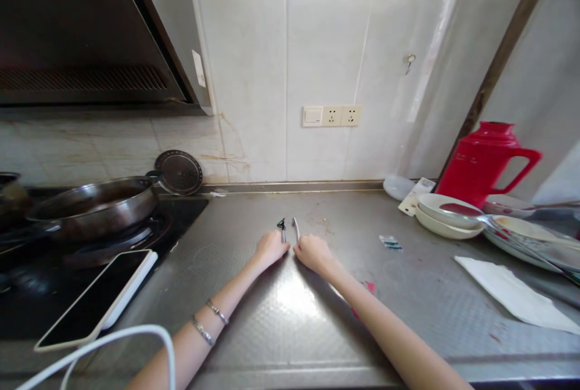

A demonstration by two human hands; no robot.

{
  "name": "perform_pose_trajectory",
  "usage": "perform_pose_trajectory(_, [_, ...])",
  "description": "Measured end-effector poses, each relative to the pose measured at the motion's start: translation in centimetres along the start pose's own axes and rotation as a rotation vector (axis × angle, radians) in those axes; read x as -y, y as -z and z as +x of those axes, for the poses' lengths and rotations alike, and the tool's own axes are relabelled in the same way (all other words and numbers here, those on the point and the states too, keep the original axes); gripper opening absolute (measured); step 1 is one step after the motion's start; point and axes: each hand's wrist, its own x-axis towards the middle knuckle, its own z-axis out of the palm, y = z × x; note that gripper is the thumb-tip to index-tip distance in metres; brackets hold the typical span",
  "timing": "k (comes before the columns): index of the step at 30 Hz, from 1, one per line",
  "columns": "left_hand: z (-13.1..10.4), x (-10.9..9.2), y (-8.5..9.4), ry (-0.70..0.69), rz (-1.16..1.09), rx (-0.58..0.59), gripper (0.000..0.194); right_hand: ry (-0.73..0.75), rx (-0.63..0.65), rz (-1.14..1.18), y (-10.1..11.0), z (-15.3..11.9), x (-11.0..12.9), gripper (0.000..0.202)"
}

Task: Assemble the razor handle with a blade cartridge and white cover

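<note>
Above the middle of the steel counter [254,335], my left hand [272,247] is closed around the handle of what looks like a small razor [281,228]. Its dark green head points up and away from me. Close beside it, a small gap apart, my right hand [312,251] grips a slim pale stick [296,228] with a slightly bent top, too small to name surely. Both fists face each other, and the lower ends of the two things are hidden in my fingers. Right of my hands lies a small clear packet [390,243] with green print.
Left is a black cooktop with a steel pan [102,203]; a phone [97,302] rests across its edge, and a white cable [131,331] loops in front. At right are a red thermos [478,163], stacked bowls [446,221] and a white napkin [512,290]. A red scrap [369,286] lies by my right forearm.
</note>
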Motion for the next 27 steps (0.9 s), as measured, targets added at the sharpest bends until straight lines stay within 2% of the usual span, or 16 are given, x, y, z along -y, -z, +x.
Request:
perform_pose_trajectory(12, [0.0, -0.3, -0.1, -0.019, 0.015, 0.024, 0.026, 0.014, -0.006, -0.020, -0.3, -0.1, 0.4, 0.044])
perform_pose_trajectory(16, [-0.4, -0.4, 0.2, -0.018, 0.037, 0.021, 0.032, -0.023, -0.068, -0.010, 0.5, -0.6, -0.9, 0.044])
perform_pose_trajectory(18, [-0.5, -0.4, 0.6, -0.011, 0.053, -0.004, 0.038, -0.050, -0.127, 0.005, 1.4, -0.9, -3.0, 0.039])
perform_pose_trajectory(20, [-0.6, -0.4, 1.1, 0.007, 0.061, -0.036, 0.040, 0.000, -0.178, 0.042, 2.4, -1.3, -6.4, 0.030])
perform_pose_trajectory(23, [-0.6, -0.3, 2.0, 0.009, 0.032, -0.069, 0.039, 0.122, -0.203, 0.121, 3.5, -2.0, -13.1, 0.030])
perform_pose_trajectory(25, [-0.5, -0.2, 2.5, -0.011, -0.008, -0.095, 0.038, 0.114, -0.216, 0.128, 3.8, -2.6, -17.9, 0.033])
perform_pose_trajectory(27, [-0.3, -0.1, 2.9, -0.020, -0.042, -0.135, 0.039, 0.097, -0.174, 0.147, 3.6, -3.4, -22.2, 0.038])
